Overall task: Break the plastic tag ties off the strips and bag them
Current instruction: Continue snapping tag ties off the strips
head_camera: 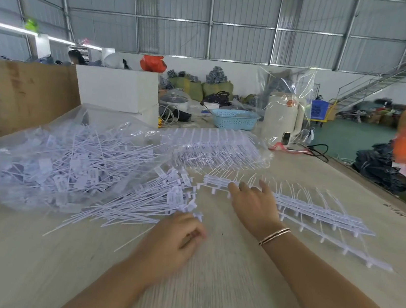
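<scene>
Now right hand (pixel 255 202) on strips (pixel 318 213)

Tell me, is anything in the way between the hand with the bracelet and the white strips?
Nothing visible is. The right hand already rests on the near end of the strips, its fingers spread over them. The bare wooden table lies around it, and the left hand sits off to the side by the loose ties.
</scene>
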A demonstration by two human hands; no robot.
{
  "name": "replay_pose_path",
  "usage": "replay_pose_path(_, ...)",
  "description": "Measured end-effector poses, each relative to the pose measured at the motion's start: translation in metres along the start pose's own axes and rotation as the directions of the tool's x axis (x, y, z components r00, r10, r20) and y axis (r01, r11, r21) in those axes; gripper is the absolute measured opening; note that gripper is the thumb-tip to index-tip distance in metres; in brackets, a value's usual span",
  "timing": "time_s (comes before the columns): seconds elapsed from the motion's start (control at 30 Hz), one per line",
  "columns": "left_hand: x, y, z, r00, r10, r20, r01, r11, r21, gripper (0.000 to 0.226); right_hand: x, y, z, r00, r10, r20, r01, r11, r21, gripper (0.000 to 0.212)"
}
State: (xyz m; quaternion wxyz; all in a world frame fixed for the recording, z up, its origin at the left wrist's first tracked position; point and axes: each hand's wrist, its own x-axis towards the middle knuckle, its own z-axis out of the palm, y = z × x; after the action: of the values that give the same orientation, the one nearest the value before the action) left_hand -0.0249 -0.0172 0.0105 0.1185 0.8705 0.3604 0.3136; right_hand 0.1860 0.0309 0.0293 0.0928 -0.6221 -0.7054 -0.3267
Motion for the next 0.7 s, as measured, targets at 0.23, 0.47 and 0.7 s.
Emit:
replay_pose_path(0.23, 0.062, 0.043, -0.005, 0.720, -0.549, 0.424, 0.561, 0.102, -0.821, 0.026, 0.005, -0.004, -0.017, 0.984, 0.038, 0.176, -0.100, 0.928, 0.359, 0.021)
replay_pose_path(0.47, 0.084, 0.041, 0.003, 0.554, -0.744, 0.375, 0.589, 0.031, -0.808, 0.031, 0.004, 0.001, -0.036, 0.911, -0.131, 0.392, -0.159, 0.764, 0.626, 0.023)
replay_pose_path(0.7, 0.085, 0.036, 0.000, 0.568, -0.788, 0.238, 0.599, 0.198, -0.776, 0.029, 0.006, 0.016, -0.042, 0.800, -0.144, 0.583, -0.499, 0.381, 0.778, 0.034)
